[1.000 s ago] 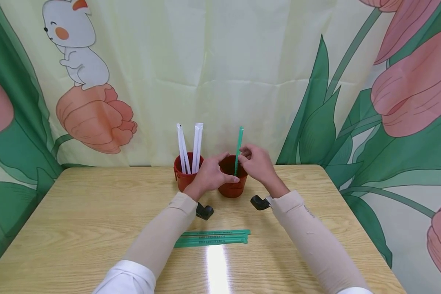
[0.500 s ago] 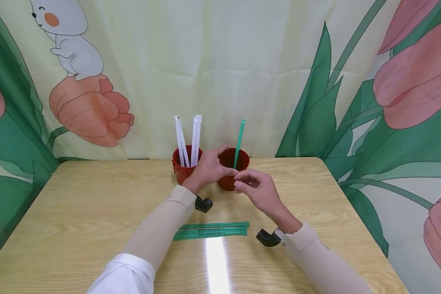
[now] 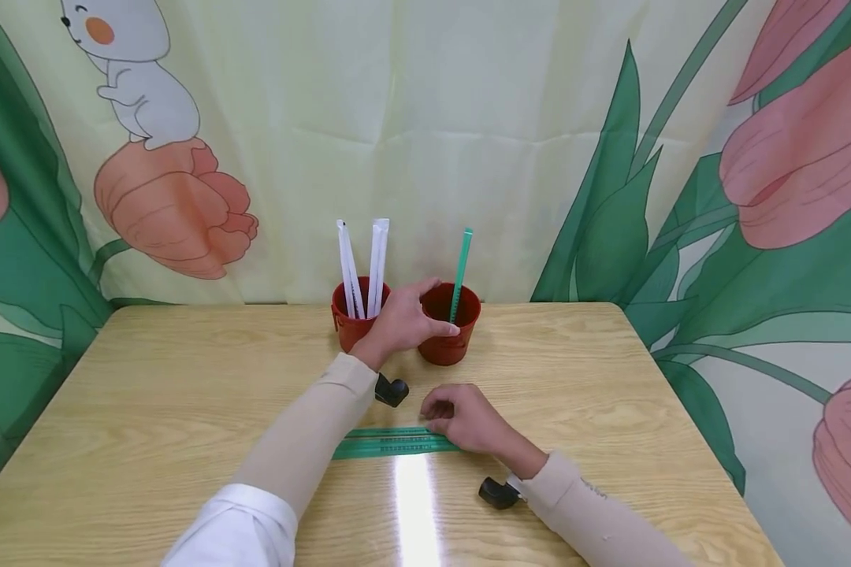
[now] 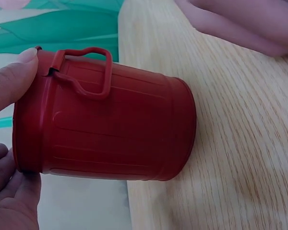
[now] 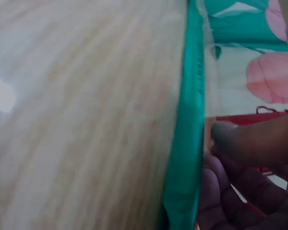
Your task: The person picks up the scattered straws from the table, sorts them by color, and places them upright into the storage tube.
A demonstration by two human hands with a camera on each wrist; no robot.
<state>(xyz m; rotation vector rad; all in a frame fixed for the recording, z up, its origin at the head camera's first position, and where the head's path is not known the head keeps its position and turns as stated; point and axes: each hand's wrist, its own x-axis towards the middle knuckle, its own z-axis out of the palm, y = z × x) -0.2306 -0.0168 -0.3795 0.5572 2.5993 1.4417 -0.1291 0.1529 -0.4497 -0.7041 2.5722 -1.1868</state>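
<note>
In the lower middle of the head view lie the green straws (image 3: pixel 397 446), side by side on the table (image 3: pixel 184 409), with the right hand (image 3: pixel 466 417) bent over their right end, thumb and fingers slightly apart and nothing seen between them. They look wrapped, so probably light and rather slippery, stiff lengthwise yet easy to crush; a soft pinch near one end should suit. The left sleeve (image 3: pixel 284 465) covers their left ends, so I cannot count them surely. At centre, the left hand (image 3: pixel 402 319) grips the rim of a cup (image 3: pixel 443 352) with a leaning straw (image 3: pixel 462 264) in it; the straw's foot is hidden. In the left wrist view that cup fills the left half, thumb at upper left, fingers at lower left; it looks like thin metal, light and rigid, best steadied at the rim. In the right wrist view one green straw runs down the centre, blurred, its ends hard to make out; whether the right hand touches it, I cannot tell.
</note>
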